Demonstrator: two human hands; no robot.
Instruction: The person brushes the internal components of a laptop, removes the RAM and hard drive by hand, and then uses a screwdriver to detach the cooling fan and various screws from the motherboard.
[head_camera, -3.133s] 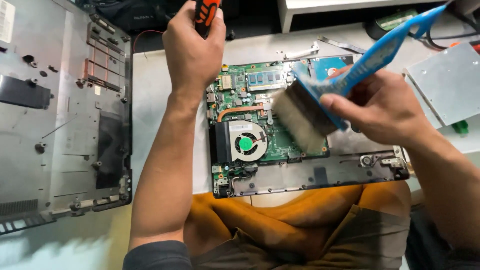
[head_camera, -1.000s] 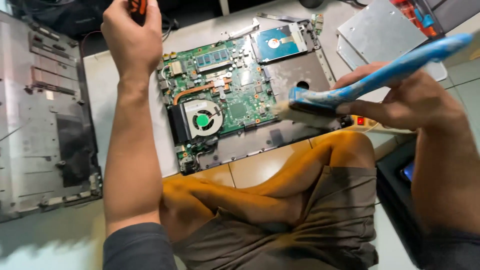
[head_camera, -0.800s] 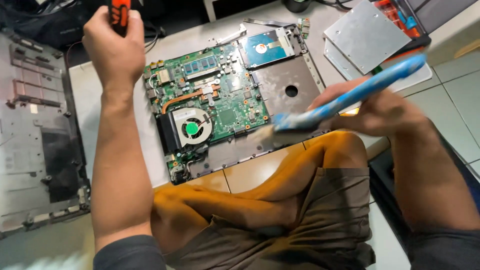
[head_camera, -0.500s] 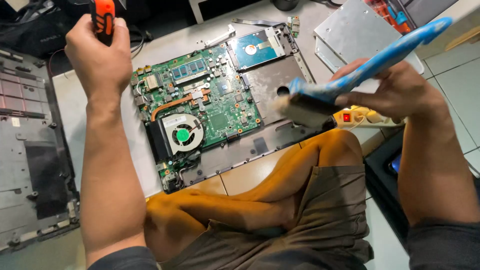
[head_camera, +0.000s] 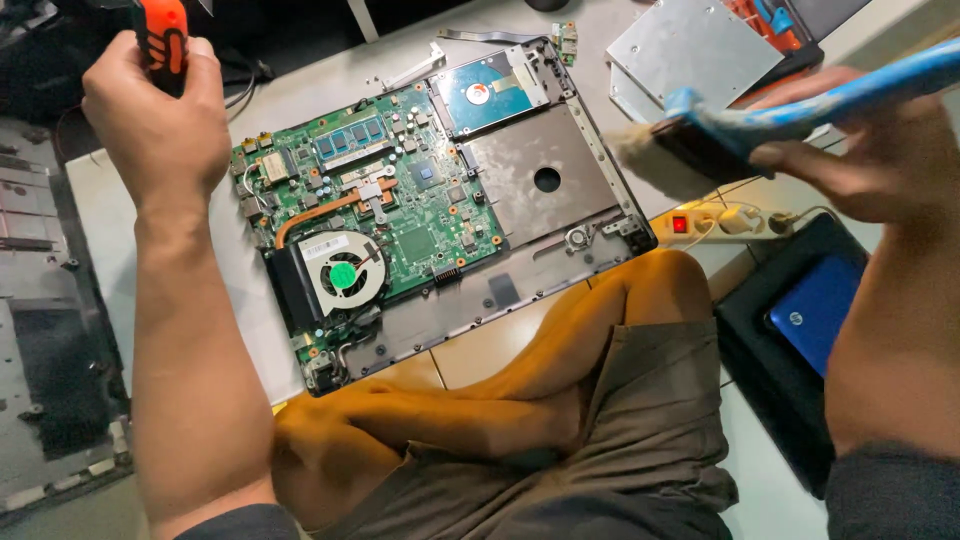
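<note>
Gripping brush (head_camera: 800, 115) — right hand (head_camera: 860, 160); left hand (head_camera: 160, 125) — orange-handled tool (head_camera: 163, 40).

Count: 1 opened laptop base (head_camera: 520, 280) w/ 1 green mainboard (head_camera: 400, 220), 1 cooling fan (head_camera: 345, 275), 1 hard drive (head_camera: 490, 92). 1 detached laptop cover (head_camera: 50, 330). 1 blue-handled brush (head_camera: 760, 110). 1 orange-handled tool (head_camera: 165, 40). 1 white power strip (head_camera: 715, 222). 2 metal plates (head_camera: 695, 50). 2 hands: left hand (head_camera: 155, 130), right hand (head_camera: 860, 150).
</note>
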